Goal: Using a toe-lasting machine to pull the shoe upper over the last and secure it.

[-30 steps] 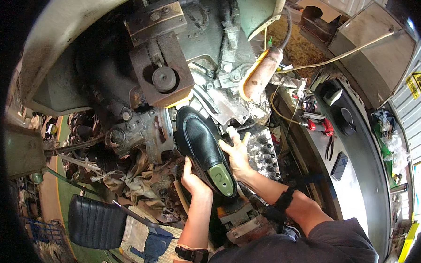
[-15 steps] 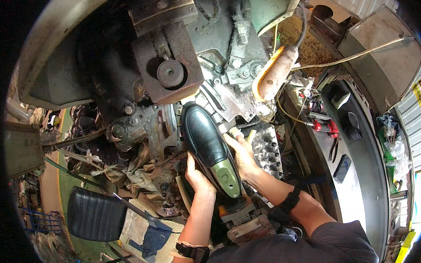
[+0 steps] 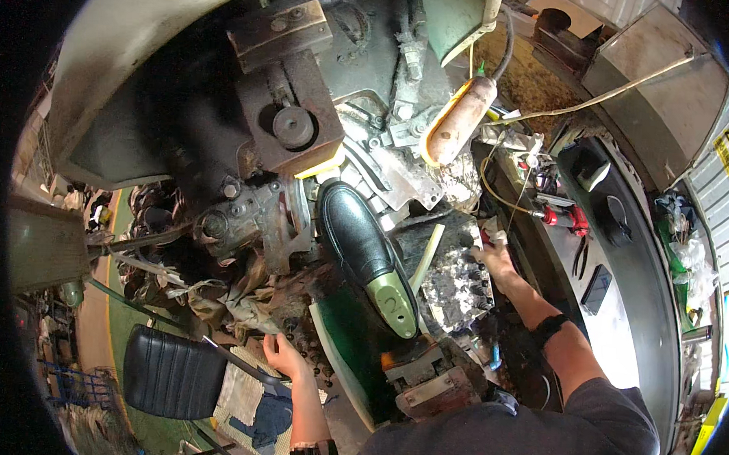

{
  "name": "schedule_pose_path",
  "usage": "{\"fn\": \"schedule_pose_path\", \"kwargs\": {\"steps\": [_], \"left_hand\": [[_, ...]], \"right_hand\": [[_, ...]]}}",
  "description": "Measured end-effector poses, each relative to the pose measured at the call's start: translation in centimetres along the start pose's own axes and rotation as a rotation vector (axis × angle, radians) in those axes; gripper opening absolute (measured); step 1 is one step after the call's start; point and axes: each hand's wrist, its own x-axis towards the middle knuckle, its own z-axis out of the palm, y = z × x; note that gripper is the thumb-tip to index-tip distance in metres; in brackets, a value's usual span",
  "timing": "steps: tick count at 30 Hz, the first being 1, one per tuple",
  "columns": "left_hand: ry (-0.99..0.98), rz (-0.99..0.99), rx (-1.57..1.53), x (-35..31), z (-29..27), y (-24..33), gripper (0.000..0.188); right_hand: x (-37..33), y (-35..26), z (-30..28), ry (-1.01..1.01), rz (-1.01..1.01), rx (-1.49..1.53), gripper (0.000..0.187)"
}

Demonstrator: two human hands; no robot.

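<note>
A black leather loafer upper on a green shoe last (image 3: pixel 395 305) sits in the machine, its toe under the dark metal head (image 3: pixel 292 110) and its heel end toward me. Neither hand touches it. My left hand (image 3: pixel 284 357) is out to the left beside the chair, thumb and fingers apart, holding nothing I can see. Off to the right, my right hand (image 3: pixel 493 256) is at the far right edge of a metal panel with several knobs (image 3: pixel 458 292). Its fingers are curled by a small red part (image 3: pixel 488 228); what they grip is partly hidden.
A black chair (image 3: pixel 173 372) with a dark cloth stands at left. A lamp in a worn casing (image 3: pixel 460 122) hangs over the machine. Along the right runs a bench (image 3: pixel 620 336) with a red-handled tool (image 3: pixel 566 219) and a phone (image 3: pixel 596 289). A pale stick (image 3: pixel 428 255) rises beside the last.
Both hands have let go of the shoe on its last, which stays in the machine. My left hand moved left and down toward the chair; my right moved right to the panel's edge.
</note>
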Motion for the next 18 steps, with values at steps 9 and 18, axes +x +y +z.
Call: {"fn": "schedule_pose_path", "kwargs": {"steps": [9, 18], "left_hand": [[-0.281, -0.081, 0.441, 0.7, -9.6, -14.6, 0.009], [-0.473, -0.509, 0.200, -7.9, -6.4, -12.0, 0.030]], "right_hand": [[1.5, 5.7, -6.2, 0.120, 0.028, 0.210, 0.080], [-4.8, 14.5, -10.7, 0.226, 0.291, 0.296, 0.060]]}}
